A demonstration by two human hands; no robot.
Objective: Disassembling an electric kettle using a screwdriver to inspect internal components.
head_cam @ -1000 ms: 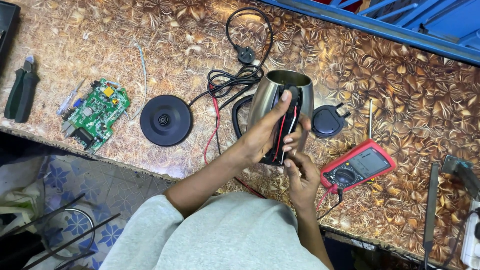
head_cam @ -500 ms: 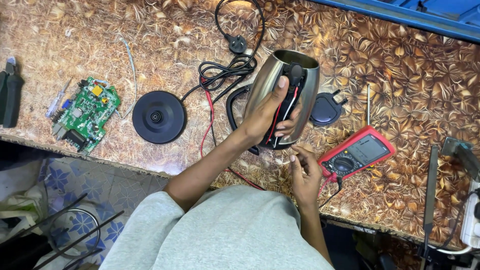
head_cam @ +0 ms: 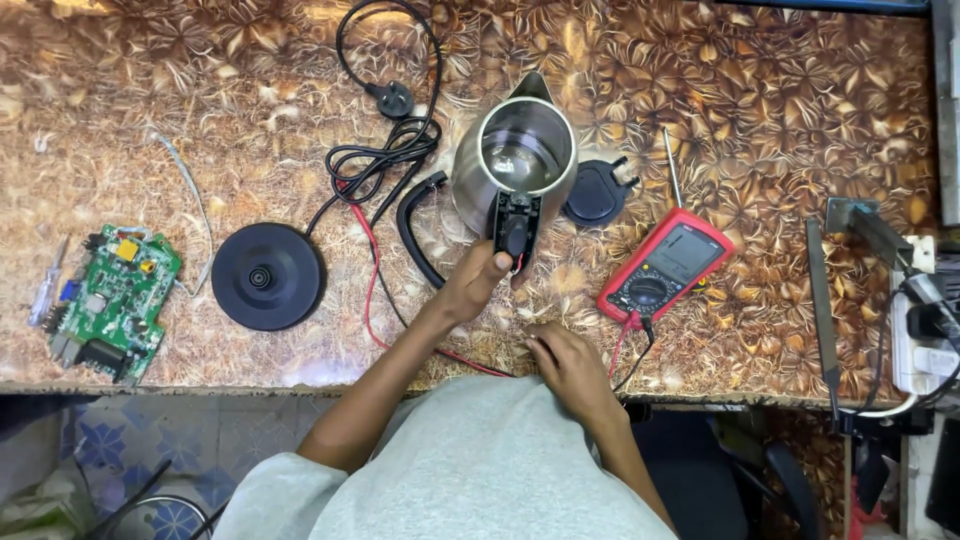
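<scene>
A steel electric kettle [head_cam: 515, 150] stands upright on the patterned table, its lid off and the inside showing. My left hand [head_cam: 472, 288] grips the black switch housing [head_cam: 513, 228] at the kettle's near side. My right hand [head_cam: 562, 362] rests on the table near the front edge with its fingers curled. A red test lead [head_cam: 372, 290] runs toward that hand, and I cannot see whether the fingers hold it. A red multimeter [head_cam: 665, 265] lies just right of both hands.
The kettle's round black base [head_cam: 268, 275] and its coiled cord with plug [head_cam: 395, 100] lie to the left, a curved black handle piece [head_cam: 415, 230] beside the kettle. The black lid [head_cam: 592, 190] sits to the right. A green circuit board [head_cam: 115, 300] is far left, a power strip [head_cam: 915, 330] far right.
The kettle has gone from tilted in my hands to standing upright. My right hand left it and came down onto the table near me. My left hand shifted to the black housing.
</scene>
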